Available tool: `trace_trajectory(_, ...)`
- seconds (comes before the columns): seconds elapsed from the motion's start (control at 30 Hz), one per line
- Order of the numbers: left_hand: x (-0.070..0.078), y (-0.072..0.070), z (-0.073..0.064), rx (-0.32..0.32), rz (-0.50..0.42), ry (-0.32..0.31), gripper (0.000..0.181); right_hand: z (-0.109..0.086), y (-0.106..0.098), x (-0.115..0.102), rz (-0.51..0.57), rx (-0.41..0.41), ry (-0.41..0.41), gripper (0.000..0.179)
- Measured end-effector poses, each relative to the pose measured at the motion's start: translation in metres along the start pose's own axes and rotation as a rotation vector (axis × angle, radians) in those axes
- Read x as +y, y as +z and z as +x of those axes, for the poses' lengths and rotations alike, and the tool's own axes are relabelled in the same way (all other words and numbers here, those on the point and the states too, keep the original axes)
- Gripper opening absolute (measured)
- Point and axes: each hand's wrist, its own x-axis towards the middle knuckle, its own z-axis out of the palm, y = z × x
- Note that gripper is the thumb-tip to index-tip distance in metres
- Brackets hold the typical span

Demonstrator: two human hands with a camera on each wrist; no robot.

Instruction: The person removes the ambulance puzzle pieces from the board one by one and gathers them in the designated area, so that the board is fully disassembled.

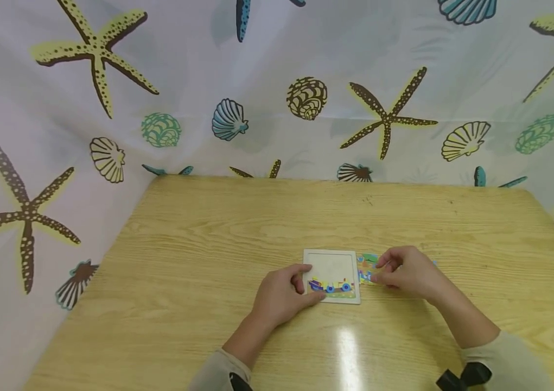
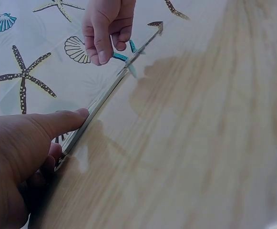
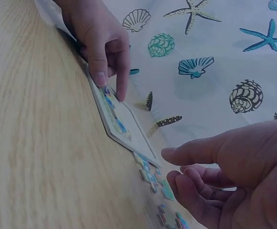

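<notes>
The left hand (image 1: pixel 279 293) leans in from the lower middle of the head view, its thumb and forefinger spread apart and pressing on the left part of a puzzle board (image 1: pixel 332 266), while the other fingers fold in beneath the palm; it steadies the board without gripping it round. The board lies flat on the wooden table (image 1: pixel 208 228), with a strip of fitted pieces (image 1: pixel 337 290) along its near side. The right hand (image 1: pixel 411 274) comes in from the lower right, forearm slanting inward, and hovers over the loose puzzle pieces (image 1: pixel 367 266) just beside the board's right edge. Its fingers curve loosely, and the right wrist view shows a gap between thumb and fingertips, so the hand is relaxed and unclosed. More pieces (image 3: pixel 171 217) lie below its fingers in that view, and pale sleeves (image 1: pixel 511 361) cover both forearms
</notes>
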Motion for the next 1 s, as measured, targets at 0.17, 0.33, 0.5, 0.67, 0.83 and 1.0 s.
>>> trace_trajectory(0.17, -0.001, 0.0, 0.001, -0.008, 0.006, 0.005, 0.059, 0.008, 0.017, -0.008, -0.012, -0.039, -0.026, 0.024)
trace_trajectory(0.33, 0.0, 0.0, 0.001, -0.014, 0.004, 0.007, 0.059, 0.016, 0.033, -0.017, -0.046, -0.088, -0.064, 0.023)
trace_trajectory(0.5, 0.0, 0.0, 0.001, -0.021, 0.001, 0.001, 0.059, 0.022, 0.042, -0.024, -0.085, -0.111, -0.08, 0.023)
trace_trajectory(0.67, 0.0, 0.0, 0.002, -0.025, 0.008, -0.008, 0.06, 0.029, 0.048, -0.028, -0.109, -0.131, -0.104, 0.025)
trace_trajectory(0.83, 0.0, -0.001, 0.002, -0.023, 0.016, -0.002, 0.06, 0.036, 0.056, -0.031, -0.138, -0.181, -0.172, 0.023)
trace_trajectory(1.0, -0.001, -0.003, 0.001, -0.025, 0.022, 0.004, 0.061, 0.041, 0.065, -0.035, -0.234, -0.2, -0.245, 0.024)
